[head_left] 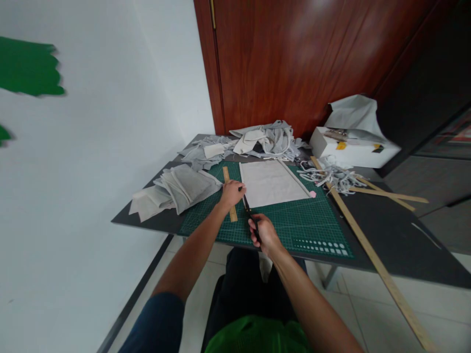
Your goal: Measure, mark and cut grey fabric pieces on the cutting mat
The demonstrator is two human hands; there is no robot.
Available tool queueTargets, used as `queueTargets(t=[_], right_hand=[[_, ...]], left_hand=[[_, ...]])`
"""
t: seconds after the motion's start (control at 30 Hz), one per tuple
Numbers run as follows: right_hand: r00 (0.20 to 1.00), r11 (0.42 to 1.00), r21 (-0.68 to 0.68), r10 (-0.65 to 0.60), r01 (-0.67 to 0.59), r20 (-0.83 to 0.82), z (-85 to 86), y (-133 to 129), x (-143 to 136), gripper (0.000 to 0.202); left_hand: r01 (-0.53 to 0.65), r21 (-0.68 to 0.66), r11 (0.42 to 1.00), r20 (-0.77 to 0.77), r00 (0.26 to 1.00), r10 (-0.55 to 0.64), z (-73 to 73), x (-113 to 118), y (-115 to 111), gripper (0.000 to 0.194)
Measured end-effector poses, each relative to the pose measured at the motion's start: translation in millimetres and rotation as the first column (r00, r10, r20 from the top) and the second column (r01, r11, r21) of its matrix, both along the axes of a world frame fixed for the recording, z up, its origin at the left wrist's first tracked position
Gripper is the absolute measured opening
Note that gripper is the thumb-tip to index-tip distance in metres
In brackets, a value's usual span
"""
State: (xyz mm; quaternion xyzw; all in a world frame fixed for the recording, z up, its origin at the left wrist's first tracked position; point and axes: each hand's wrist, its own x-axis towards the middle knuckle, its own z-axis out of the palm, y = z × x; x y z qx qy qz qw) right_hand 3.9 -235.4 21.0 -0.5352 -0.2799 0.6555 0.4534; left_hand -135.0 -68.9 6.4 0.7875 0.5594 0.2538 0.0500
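Observation:
A white piece of cloth lies flat on the green cutting mat, with narrow raised strips along its left and right edges. My right hand is closed around black-handled scissors, whose blades point away from me along the cloth's lower left edge. At that same edge, close to the blade tips, is my left hand with its fingers drawn together. A small dark thing shows at its fingertips; its kind is unclear. A short wooden ruler lies partly under my left hand and wrist.
Stacked grey-white cloth pieces lie at left, with a cloth heap behind the mat. Tangled strips and a long wooden ruler are at right; the ruler overhangs the front edge. A white box stands at back right.

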Motion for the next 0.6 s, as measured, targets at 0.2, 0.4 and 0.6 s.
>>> queueTargets(t=[0.2, 0.4, 0.6], right_hand=[[1.0, 1.0, -0.025, -0.007, 0.006, -0.021, -1.4, 1.5, 1.2, 0.035], [1.0, 0.999, -0.047, 0.006, -0.007, -0.02, -0.4, 0.2, 4.3, 0.04], [0.999, 0.998, -0.064, 0.026, -0.027, -0.021, 3.5, 1.5, 6.9, 0.042]], left_hand=[[0.084, -0.025, 0.996, 0.003, 0.996, -0.084, -15.1, 0.8, 34.2, 0.019], [0.022, 0.017, 1.0, 0.02, 1.0, -0.022, -31.9, -14.4, 36.4, 0.025], [0.015, 0.057, 0.998, 0.032, 0.999, -0.016, -36.1, -17.3, 34.6, 0.026]])
